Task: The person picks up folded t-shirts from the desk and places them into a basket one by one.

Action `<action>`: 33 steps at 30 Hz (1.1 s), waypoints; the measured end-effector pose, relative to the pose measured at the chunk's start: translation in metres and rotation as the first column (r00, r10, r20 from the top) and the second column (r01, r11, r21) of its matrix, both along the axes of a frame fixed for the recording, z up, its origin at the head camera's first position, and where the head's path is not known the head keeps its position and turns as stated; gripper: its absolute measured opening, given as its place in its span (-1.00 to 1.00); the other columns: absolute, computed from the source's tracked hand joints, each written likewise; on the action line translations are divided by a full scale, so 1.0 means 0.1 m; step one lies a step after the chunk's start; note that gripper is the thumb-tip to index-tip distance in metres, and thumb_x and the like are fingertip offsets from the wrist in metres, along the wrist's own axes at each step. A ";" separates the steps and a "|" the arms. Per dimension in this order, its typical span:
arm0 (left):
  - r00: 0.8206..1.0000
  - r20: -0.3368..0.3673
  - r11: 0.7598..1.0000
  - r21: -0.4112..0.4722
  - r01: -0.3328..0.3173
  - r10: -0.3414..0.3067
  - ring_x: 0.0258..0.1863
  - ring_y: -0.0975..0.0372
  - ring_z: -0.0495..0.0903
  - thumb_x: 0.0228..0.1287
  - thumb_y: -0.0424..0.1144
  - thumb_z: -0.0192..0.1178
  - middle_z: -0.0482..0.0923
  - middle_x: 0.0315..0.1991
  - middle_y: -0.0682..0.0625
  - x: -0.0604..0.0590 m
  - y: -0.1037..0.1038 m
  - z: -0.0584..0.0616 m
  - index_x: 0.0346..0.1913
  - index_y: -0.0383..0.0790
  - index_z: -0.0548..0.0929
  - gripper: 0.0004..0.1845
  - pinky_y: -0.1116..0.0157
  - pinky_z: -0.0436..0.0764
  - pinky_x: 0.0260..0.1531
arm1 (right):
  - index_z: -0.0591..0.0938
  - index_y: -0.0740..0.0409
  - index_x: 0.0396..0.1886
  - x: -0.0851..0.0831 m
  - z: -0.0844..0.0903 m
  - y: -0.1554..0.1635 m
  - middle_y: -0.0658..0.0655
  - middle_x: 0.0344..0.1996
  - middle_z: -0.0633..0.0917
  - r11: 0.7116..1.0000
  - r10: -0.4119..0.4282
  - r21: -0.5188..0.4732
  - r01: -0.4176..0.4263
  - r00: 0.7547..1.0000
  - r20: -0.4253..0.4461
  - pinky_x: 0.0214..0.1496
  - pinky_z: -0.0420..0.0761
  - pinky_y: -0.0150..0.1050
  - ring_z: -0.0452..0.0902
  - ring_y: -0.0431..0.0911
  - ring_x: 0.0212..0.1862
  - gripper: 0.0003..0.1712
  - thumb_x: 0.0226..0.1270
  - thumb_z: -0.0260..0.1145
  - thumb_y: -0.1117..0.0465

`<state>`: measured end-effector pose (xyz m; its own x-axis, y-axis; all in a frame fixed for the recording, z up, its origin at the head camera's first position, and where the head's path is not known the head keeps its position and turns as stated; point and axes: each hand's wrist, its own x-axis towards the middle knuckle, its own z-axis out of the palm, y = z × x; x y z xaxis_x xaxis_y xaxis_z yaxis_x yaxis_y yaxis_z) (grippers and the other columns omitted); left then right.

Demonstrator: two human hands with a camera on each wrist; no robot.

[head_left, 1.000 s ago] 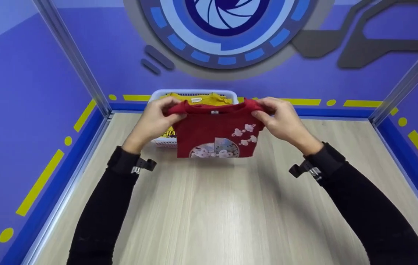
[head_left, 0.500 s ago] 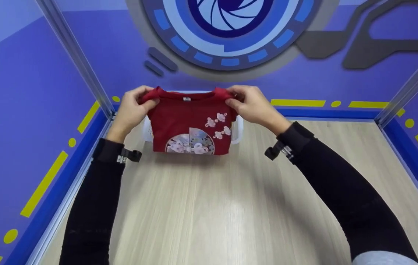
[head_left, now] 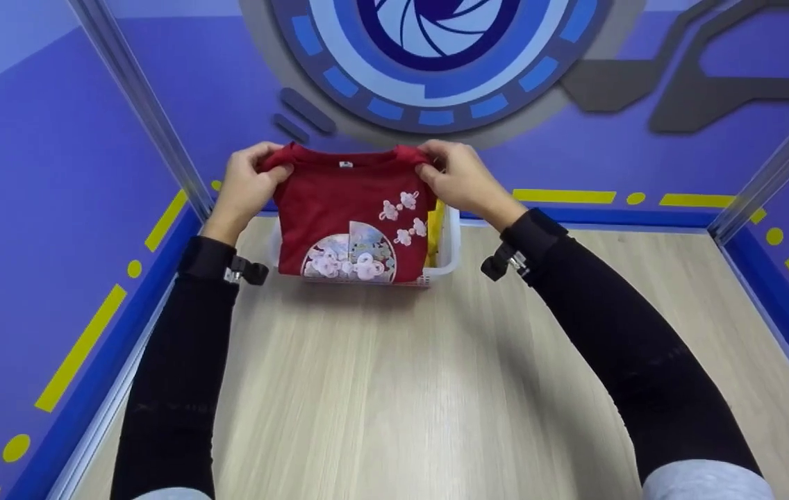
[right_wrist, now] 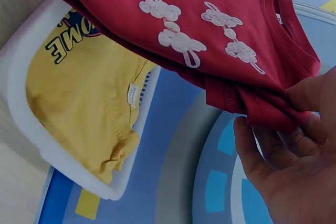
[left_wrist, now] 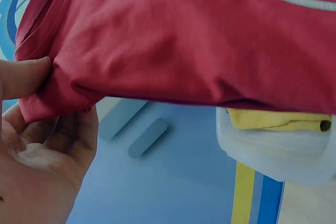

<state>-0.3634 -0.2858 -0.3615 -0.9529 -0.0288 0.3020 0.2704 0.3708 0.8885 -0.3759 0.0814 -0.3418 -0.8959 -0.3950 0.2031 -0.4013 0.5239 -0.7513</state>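
A folded red shirt point(head_left: 325, 208) with pale flower appliqués hangs between both hands, its neckline at the top. My left hand point(head_left: 247, 184) pinches one shoulder, thumb in front and fingers behind, as the left wrist view confirms. My right hand point(head_left: 462, 177) pinches the other shoulder in the same way. Behind and below the shirt stands a white plastic basket point(head_left: 451, 243), mostly hidden in the head view. Inside it lies a folded yellow shirt point(right_wrist: 89, 93) with dark lettering and a white neck label, seen best in the right wrist view. The red shirt's lower edge overlaps the basket's front.
A light wood-grain tabletop point(head_left: 394, 389) spreads in front of the basket. Close behind the basket rises a purple-blue back wall point(head_left: 540, 153) with printed graphics. Another panel point(head_left: 40, 208) stands on the left, joined at a metal corner post point(head_left: 144, 104).
The red shirt and both hands have moved left until in front of the basket, then risen slightly. Both hands keep their pinch on the shoulders.
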 end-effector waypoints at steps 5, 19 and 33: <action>1.000 -0.009 1.000 0.015 -0.027 0.027 -0.15 0.21 0.59 0.52 -0.30 0.33 0.71 -0.15 0.03 -0.06 0.01 0.01 0.06 -0.11 0.82 -0.82 0.32 0.53 -0.16 | 0.73 0.08 0.25 -0.05 0.03 -0.02 0.15 -0.01 0.75 1.000 -0.005 -0.023 0.004 0.999 -0.034 -0.21 0.65 -0.31 0.64 -0.03 -0.17 -0.71 0.74 0.22 0.17; 0.998 0.059 0.979 -0.200 -0.022 0.034 -0.09 0.20 0.61 0.53 -0.32 0.29 0.78 -0.01 -0.12 -0.34 0.12 -0.29 0.18 -0.18 0.80 -0.74 0.35 0.53 -0.07 | 0.74 0.20 0.22 -0.41 -0.40 0.02 0.23 -0.07 0.78 0.998 -0.050 0.038 0.051 0.998 -0.037 -0.18 0.60 -0.34 0.64 -0.05 -0.19 -0.71 0.71 0.23 0.23; 0.981 0.146 0.959 -0.270 -0.083 0.126 0.15 0.03 0.62 0.54 -0.29 0.29 0.73 0.18 -0.26 -0.70 0.30 -0.57 0.31 -0.25 0.73 -0.63 0.16 0.58 0.21 | 0.72 0.31 0.31 -0.68 -0.78 -0.05 0.32 0.09 0.78 0.985 -0.149 0.086 0.148 0.989 0.004 0.18 0.68 -0.07 0.68 0.08 0.06 -0.63 0.70 0.26 0.24</action>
